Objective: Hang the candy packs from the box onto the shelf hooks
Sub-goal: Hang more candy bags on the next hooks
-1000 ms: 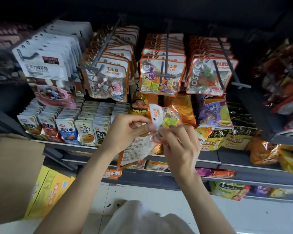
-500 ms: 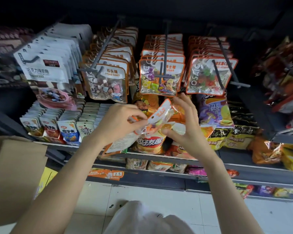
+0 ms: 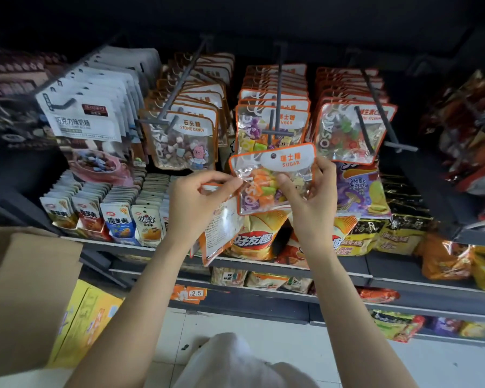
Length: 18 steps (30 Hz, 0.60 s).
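Note:
My right hand [image 3: 310, 203] holds an orange-edged candy pack [image 3: 272, 182] labelled SUGAR, face toward me and upright, just below the tip of the middle shelf hook [image 3: 277, 133]. My left hand [image 3: 198, 204] pinches that pack's left edge and also grips more packs [image 3: 220, 236] that hang down back-side out. Matching SUGAR packs [image 3: 272, 119] fill the hook behind it. The cardboard box [image 3: 25, 289] stands open at the lower left.
Other hooks carry stone candy packs [image 3: 184, 141], white chocolate candy packs [image 3: 87, 119] and mosaic vitamin packs [image 3: 350, 130]. Below run a shelf [image 3: 403, 271] of chip bags and small snack sachets [image 3: 118, 219]. A yellow carton [image 3: 81, 323] sits by the box.
Both hands rose toward the middle hook. The front pack was turned from edge-on to upright and facing me, and my right hand now grips it instead of resting open beside it.

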Available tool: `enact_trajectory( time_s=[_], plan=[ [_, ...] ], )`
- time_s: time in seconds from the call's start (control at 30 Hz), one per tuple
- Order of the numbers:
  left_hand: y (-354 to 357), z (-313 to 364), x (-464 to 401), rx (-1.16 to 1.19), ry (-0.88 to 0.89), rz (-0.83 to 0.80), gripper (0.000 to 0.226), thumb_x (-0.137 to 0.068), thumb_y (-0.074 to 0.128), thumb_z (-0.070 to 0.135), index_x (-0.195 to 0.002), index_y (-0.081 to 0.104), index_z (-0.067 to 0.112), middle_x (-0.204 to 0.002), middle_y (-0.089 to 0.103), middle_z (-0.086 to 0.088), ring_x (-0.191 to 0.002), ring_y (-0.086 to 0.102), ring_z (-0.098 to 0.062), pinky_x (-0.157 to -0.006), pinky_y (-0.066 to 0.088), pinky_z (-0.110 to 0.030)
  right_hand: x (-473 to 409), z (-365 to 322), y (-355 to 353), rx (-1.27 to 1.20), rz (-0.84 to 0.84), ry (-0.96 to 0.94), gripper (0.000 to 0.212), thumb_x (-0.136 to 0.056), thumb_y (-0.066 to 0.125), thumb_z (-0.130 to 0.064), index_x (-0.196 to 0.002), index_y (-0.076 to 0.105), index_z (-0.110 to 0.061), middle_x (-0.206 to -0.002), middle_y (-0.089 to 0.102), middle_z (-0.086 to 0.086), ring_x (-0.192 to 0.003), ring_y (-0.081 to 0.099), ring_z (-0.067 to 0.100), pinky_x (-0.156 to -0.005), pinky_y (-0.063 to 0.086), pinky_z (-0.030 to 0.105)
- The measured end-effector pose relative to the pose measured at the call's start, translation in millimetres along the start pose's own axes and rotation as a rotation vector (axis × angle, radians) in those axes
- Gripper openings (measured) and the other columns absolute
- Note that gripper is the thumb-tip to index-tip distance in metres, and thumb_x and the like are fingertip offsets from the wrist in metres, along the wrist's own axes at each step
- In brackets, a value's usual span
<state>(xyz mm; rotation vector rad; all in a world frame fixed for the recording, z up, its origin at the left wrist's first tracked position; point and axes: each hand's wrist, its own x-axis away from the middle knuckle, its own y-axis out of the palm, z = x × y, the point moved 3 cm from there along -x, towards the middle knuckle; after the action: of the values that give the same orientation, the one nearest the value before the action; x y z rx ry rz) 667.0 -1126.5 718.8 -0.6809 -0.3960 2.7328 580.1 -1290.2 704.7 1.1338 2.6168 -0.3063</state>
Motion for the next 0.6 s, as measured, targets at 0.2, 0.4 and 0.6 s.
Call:
enact_trajectory(
  time_s=[0.2,0.4,0.6],
  plan=[
    [-2.7,7.5,-4.9,-0.021,0.031,0.009,0.01,-0.078,0.072,0.031,-0.088,0.07,0.027,-0.075,0.064,0.022,-0.052,0.054,0.008,-0.051,0.034,-0.005,-3.9,-12.3,8.5,-0.005,0.089,-0.015,0.046,-0.085,0.074,-0.025,-0.122,0.045,-0.025,-0.111,0.064,-0.003,-0.107,0.06,0.016,-0.093,0.048,0.044],
    [-0.3,-2.2,-9.3,-0.036,-0.049,-0.039,0.005,-0.08,0.075,0.029,-0.083,0.071,0.027,-0.077,0.066,0.022,-0.073,0.061,0.004,-0.061,0.043,-0.009,-5.1,-8.2,9.8,0.051,0.068,-0.002,0.047,-0.085,0.074,-0.025,-0.122,0.047,-0.016,-0.102,0.061,-0.015,-0.098,0.06,0.005,-0.086,0.049,0.026],
    [2.4,-7.4,-10.6,0.03,-0.12,-0.012,0.004,-0.082,0.073,0.027,-0.08,0.069,0.028,-0.073,0.066,0.02,-0.065,0.058,0.007,-0.061,0.04,-0.007,-10.1,-5.0,14.2,0.075,0.077,0.024,0.052,-0.085,0.073,-0.033,-0.125,0.046,-0.016,-0.105,0.066,-0.001,-0.097,0.063,0.014,-0.082,0.051,0.029]
  ],
)
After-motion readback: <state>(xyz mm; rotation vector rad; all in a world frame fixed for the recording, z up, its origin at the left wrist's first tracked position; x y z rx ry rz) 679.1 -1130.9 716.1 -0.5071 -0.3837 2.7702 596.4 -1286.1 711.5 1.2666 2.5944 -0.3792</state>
